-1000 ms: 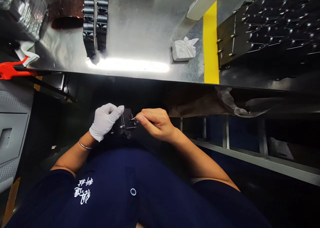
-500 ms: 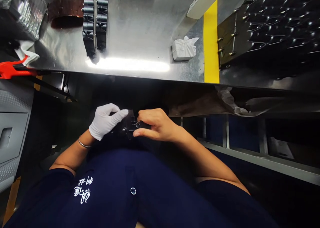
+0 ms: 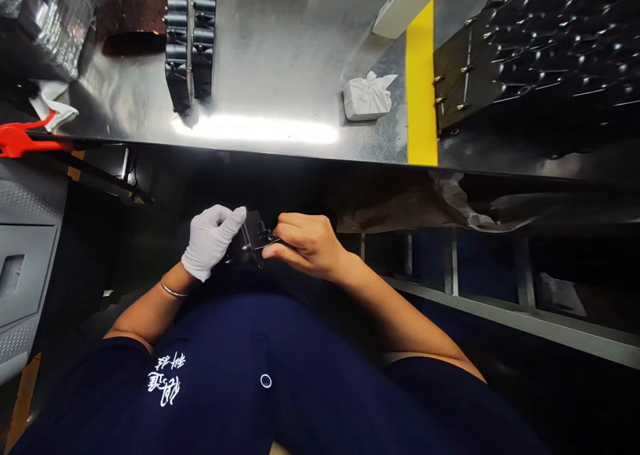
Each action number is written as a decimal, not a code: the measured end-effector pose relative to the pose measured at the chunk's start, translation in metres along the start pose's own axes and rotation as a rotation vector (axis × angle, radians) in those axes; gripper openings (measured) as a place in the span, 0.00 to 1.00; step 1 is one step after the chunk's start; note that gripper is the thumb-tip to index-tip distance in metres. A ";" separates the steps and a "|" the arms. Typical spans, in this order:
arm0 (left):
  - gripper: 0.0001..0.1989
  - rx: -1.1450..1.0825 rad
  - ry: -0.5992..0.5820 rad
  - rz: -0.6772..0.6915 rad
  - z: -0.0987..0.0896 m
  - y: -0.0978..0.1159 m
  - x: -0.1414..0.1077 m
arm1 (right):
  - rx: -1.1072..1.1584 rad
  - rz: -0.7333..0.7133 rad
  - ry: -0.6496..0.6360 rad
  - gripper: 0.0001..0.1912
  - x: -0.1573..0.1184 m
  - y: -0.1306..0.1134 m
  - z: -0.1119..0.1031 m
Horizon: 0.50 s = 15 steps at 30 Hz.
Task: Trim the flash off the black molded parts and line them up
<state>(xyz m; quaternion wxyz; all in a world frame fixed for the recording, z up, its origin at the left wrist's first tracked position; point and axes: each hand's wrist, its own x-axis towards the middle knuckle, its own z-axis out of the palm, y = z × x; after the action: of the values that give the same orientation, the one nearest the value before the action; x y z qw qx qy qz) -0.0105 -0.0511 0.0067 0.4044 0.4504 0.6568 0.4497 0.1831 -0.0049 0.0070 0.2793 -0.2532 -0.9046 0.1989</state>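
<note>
In front of my torso, my left hand (image 3: 207, 243), in a white glove, grips a black plate-like part (image 3: 254, 224) between thumb and fingers. Thin shiny metal rods or pins run along that part, much like the black pieces on the bench at the right. My bare right hand (image 3: 314, 247) pinches the part's right side, thumb below and bent fingers above. A small loop-shaped black piece shows by the right fingertips. The lower portion of the part blends into the dark background, so its full outline is hidden.
Ahead runs a metal bench (image 3: 280, 62) with its edge beyond my hands. On it are two black ribbed strips (image 3: 190, 42), a white wrapped packet (image 3: 367, 96), a white box-like object (image 3: 410, 5), a yellow stripe (image 3: 421, 88) and a stack of black pinned parts (image 3: 555, 62).
The black part has tilted and shows more of its face and rods. My right fingers have shifted slightly along its right side, and my left thumb has moved a little left and up.
</note>
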 end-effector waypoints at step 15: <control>0.29 -0.096 -0.001 -0.191 0.010 0.004 0.003 | 0.330 0.057 -0.230 0.27 0.000 0.003 -0.006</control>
<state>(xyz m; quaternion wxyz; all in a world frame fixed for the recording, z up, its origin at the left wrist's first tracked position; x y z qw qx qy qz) -0.0014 -0.0455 0.0076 0.4668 0.3663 0.6742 0.4397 0.1876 -0.0012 0.0102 0.2063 -0.2050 -0.8781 0.3800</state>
